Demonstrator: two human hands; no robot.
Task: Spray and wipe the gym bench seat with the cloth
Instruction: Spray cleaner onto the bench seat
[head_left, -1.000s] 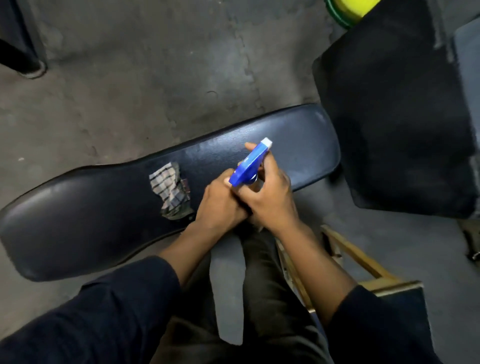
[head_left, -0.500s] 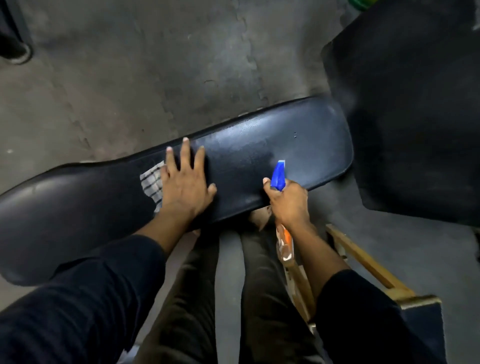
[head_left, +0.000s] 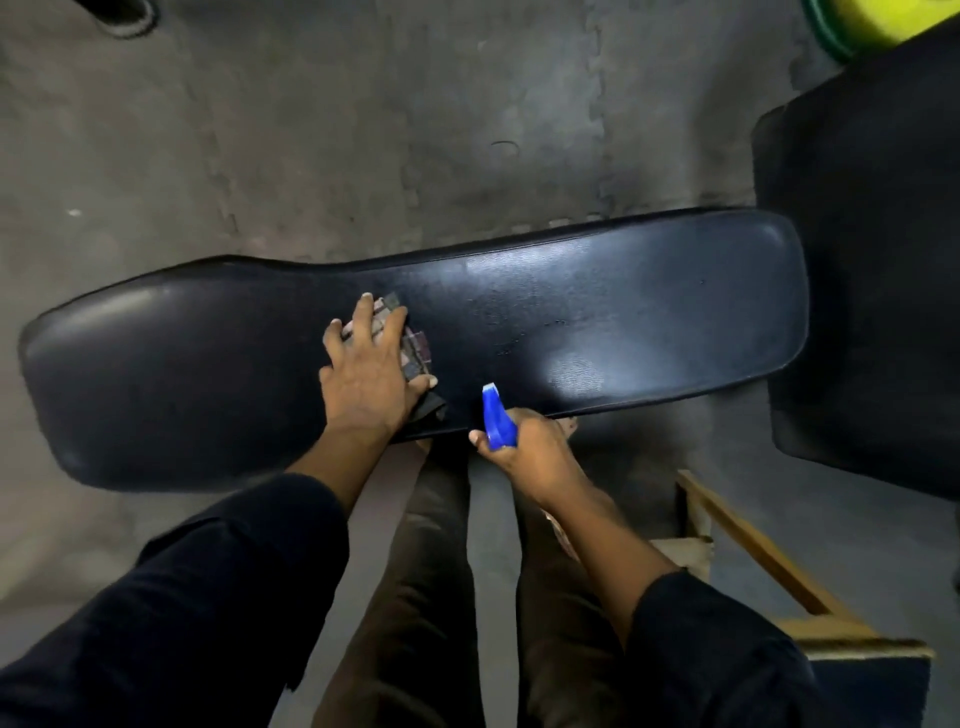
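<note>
The long black padded bench seat (head_left: 649, 322) lies across the middle of the view, with a damp sheen on its right half. My left hand (head_left: 369, 374) lies on the checked cloth (head_left: 413, 348) near the seat's middle, fingers curled over the bunched fabric. My right hand (head_left: 524, 452) grips the spray bottle by its blue trigger head (head_left: 496, 418) at the seat's near edge, nozzle pointing up over the pad. The bottle's body is hidden under my hand.
A second black pad (head_left: 872, 291) stands at the right, close to the seat's end. A yellow-green round object (head_left: 872, 21) sits at the top right. A wooden frame (head_left: 753, 551) is at the lower right beside my legs (head_left: 426, 597). Grey floor mats (head_left: 363, 130) lie beyond.
My left hand went from the bottle to the cloth, and its flat fingers have curled onto the fabric. My right hand lowered the bottle to the seat's near edge.
</note>
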